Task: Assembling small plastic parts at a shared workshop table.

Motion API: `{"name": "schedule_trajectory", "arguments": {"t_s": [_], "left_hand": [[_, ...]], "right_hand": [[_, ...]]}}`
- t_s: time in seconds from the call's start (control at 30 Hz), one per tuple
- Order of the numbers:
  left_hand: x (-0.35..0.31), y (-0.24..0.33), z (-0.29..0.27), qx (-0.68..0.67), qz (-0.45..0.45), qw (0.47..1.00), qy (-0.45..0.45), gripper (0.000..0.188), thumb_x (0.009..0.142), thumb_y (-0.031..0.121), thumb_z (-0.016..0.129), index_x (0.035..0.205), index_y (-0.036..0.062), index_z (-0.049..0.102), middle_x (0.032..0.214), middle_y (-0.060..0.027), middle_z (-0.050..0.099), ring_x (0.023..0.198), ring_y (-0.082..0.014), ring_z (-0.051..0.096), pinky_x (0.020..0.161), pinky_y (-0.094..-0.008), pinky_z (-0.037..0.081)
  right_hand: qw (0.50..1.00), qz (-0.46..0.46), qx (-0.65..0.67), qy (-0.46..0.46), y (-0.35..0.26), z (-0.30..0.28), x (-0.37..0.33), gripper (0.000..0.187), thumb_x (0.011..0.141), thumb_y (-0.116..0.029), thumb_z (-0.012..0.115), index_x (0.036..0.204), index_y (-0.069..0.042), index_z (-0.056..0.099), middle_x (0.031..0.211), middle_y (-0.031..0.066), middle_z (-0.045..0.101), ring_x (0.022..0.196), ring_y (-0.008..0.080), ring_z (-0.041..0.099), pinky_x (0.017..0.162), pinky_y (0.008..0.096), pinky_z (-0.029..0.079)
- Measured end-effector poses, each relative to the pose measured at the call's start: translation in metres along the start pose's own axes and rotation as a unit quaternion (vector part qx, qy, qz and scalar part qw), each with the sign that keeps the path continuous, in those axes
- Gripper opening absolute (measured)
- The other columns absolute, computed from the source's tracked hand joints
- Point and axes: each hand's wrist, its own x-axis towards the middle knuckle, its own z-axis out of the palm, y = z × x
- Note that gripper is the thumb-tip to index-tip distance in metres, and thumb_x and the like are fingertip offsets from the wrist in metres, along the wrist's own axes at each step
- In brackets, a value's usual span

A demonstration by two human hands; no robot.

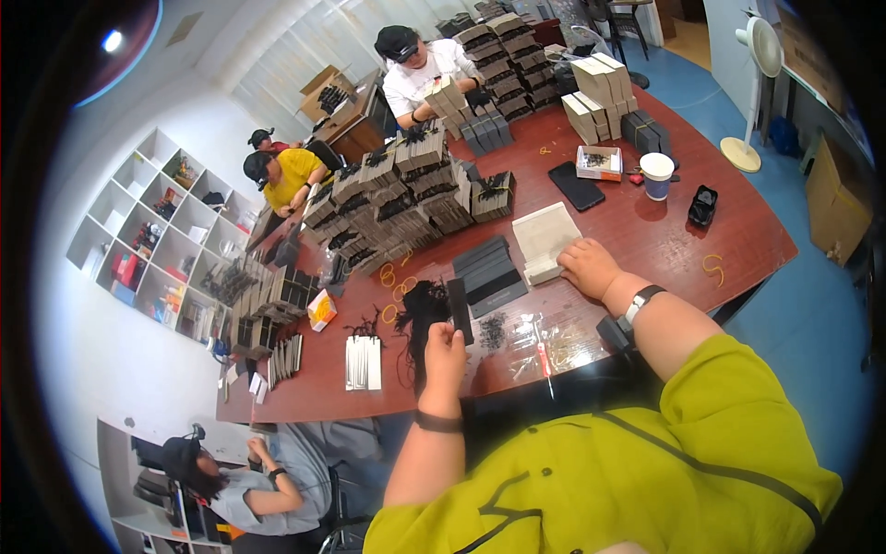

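Note:
My left hand [445, 362] is closed on a narrow black card [460, 312], held upright near the table's front edge. Beside it lies a tangle of black cords [425, 309]. My right hand [592, 268] rests with bent fingers on the lower edge of an opened cream-coloured box [544, 231]; whether its fingertips pinch anything is hidden. Between my hands sits a stack of dark grey cards [489, 277]. Small black pieces [493, 331] are scattered below it, next to clear plastic and a red-and-white pen-like tool [544, 358]. White strips [364, 363] lie to the left.
Tall piles of banded grey bundles [397, 194] fill the table's far left. A black phone [576, 186], small box [600, 162], paper cup [656, 175] and black object [702, 206] stand to the right. Yellow rubber bands [712, 269] lie about. Several co-workers sit around.

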Motion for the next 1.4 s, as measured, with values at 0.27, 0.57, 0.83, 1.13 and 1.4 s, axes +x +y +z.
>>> {"name": "schedule_trajectory", "arguments": {"t_s": [0.27, 0.57, 0.83, 1.13, 1.4], "left_hand": [[-0.013, 0.007, 0.009, 0.085, 0.104, 0.989, -0.063, 0.015, 0.085, -0.001, 0.054, 0.1, -0.0001, 0.059, 0.079, -0.004, 0.061, 0.064, -0.0094, 0.056, 0.058, -0.0226, 0.046], [-0.089, 0.053, -0.015, -0.227, -0.023, 0.887, -0.402, 0.028, 0.088, -0.001, 0.053, 0.116, -0.0043, 0.056, 0.102, -0.0049, 0.061, 0.086, -0.0105, 0.055, 0.076, -0.0247, 0.047], [-0.132, 0.029, -0.035, -0.281, -0.018, 0.856, -0.434, 0.027, 0.086, -0.003, 0.055, 0.114, -0.0027, 0.056, 0.1, -0.0052, 0.061, 0.089, -0.011, 0.057, 0.079, -0.0252, 0.047], [-0.143, 0.021, -0.025, -0.178, 0.031, 0.91, -0.372, 0.022, 0.087, -0.003, 0.054, 0.108, -0.0025, 0.056, 0.096, -0.0061, 0.063, 0.084, -0.0113, 0.059, 0.077, -0.0234, 0.048], [-0.146, 0.009, -0.013, -0.249, 0.027, 0.871, -0.422, 0.031, 0.083, -0.008, 0.056, 0.113, -0.002, 0.051, 0.102, -0.0074, 0.061, 0.094, -0.0136, 0.059, 0.084, -0.0257, 0.047]], "right_hand": [[0.961, -0.056, 0.256, 0.085, -0.059, -0.071, -0.005, 0.014, 0.072, -0.013, 0.068, 0.085, -0.01, 0.064, 0.076, 0.0071, 0.061, 0.076, 0.0288, 0.057, 0.069, 0.0381, 0.047], [0.934, 0.019, 0.357, 0.0, -0.129, -0.115, -0.051, 0.017, 0.071, -0.011, 0.072, 0.087, -0.009, 0.067, 0.079, 0.0077, 0.061, 0.076, 0.0274, 0.056, 0.068, 0.0353, 0.046], [0.905, 0.004, 0.408, -0.121, -0.171, -0.132, -0.071, 0.019, 0.071, -0.013, 0.073, 0.089, -0.01, 0.068, 0.081, 0.0088, 0.06, 0.08, 0.0263, 0.058, 0.071, 0.0327, 0.046], [0.977, -0.104, 0.173, -0.072, -0.214, -0.128, -0.103, 0.04, 0.072, -0.024, 0.072, 0.106, -0.005, 0.061, 0.088, 0.0113, 0.064, 0.076, 0.029, 0.061, 0.067, 0.0361, 0.049], [0.986, -0.046, 0.132, -0.094, -0.214, -0.124, -0.119, 0.038, 0.081, -0.031, 0.063, 0.111, -0.008, 0.058, 0.091, 0.011, 0.064, 0.069, 0.0291, 0.062, 0.06, 0.0359, 0.051]]}}
